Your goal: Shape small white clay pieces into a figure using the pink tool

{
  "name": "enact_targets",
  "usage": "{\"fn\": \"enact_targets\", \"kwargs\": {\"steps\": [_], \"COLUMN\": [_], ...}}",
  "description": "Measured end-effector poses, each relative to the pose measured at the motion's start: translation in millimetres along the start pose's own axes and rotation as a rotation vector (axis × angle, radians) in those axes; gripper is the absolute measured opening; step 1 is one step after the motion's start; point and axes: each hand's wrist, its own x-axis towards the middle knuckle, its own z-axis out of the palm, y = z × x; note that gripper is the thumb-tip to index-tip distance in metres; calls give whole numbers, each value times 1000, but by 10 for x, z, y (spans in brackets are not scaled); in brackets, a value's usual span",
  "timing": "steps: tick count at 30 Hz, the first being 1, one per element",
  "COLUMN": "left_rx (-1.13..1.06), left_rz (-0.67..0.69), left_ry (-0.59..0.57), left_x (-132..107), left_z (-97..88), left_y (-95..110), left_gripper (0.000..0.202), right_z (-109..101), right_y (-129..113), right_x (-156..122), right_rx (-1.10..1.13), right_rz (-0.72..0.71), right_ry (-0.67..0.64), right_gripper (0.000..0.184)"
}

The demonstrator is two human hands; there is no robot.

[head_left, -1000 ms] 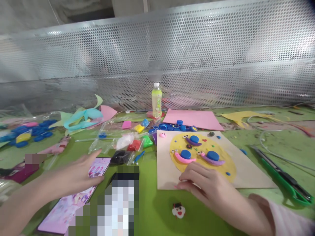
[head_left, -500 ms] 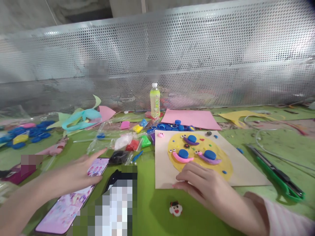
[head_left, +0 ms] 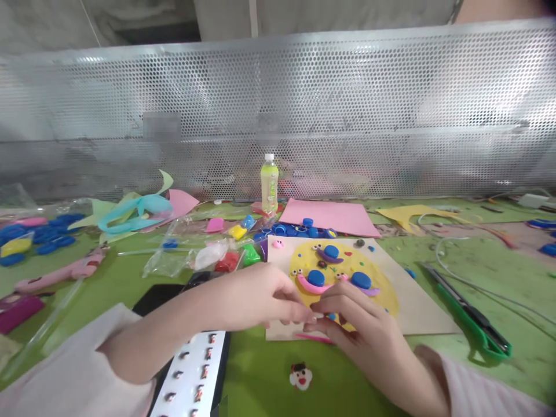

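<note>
My left hand (head_left: 278, 298) and my right hand (head_left: 365, 324) meet fingertip to fingertip over the lower edge of the cream card (head_left: 428, 307). Both are closed in a pinch around a tiny white piece (head_left: 319, 315), perhaps modelling clay; the fingers mostly cover it. A yellow clay round (head_left: 386, 301) on the card carries several snails with blue bottle caps (head_left: 317, 278) for shells. Just below the hands, a small white clay face (head_left: 300, 376) with a black top and red mouth lies on the green tabletop. A pink strip (head_left: 315, 337) shows under my fingers.
A phone (head_left: 191, 376) displaying small cartoon figures lies under my left forearm. Bags of coloured clay (head_left: 228, 262), more blue caps (head_left: 299, 230), pink paper (head_left: 332, 217) and a drink bottle (head_left: 269, 185) stand behind. A green utility knife (head_left: 471, 315) and white cable (head_left: 438, 249) lie right.
My left hand has left the pink-screened phone at the left and come right to meet my right hand. The view has shifted slightly. My left forearm now covers much of the phones.
</note>
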Motion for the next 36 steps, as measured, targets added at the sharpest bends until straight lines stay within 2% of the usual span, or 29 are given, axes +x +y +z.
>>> {"fn": "enact_targets", "kwargs": {"steps": [2,5,10,19,25,32,36], "left_rx": [-139,-350,-529,-541,-540,-541,-575], "left_rz": [-26,-25,4,11,-39,-35,2], "left_ry": [-158,-226,-212,-115,-70,-72,-81], "left_x": [74,105,79,82,88,76,95], "left_z": [48,110,199,195,259,265,300], "left_y": [27,32,0,-40,-25,-42,-65], "left_gripper": [32,29,34,28,33,25,31], "right_z": [-29,-68,-79,-49,-79,-110,-108], "right_y": [-12,-15,35,31,11,32,26], "right_x": [20,30,35,33,41,13,13], "right_rx": [-21,-85,-170,-61,-154,-191,-179], "right_rz": [-13,-20,-72,-30,-54,-91,-101], "right_ry": [58,99,116,60,60,52,21], "right_gripper": [14,11,18,3,3,13,12]}}
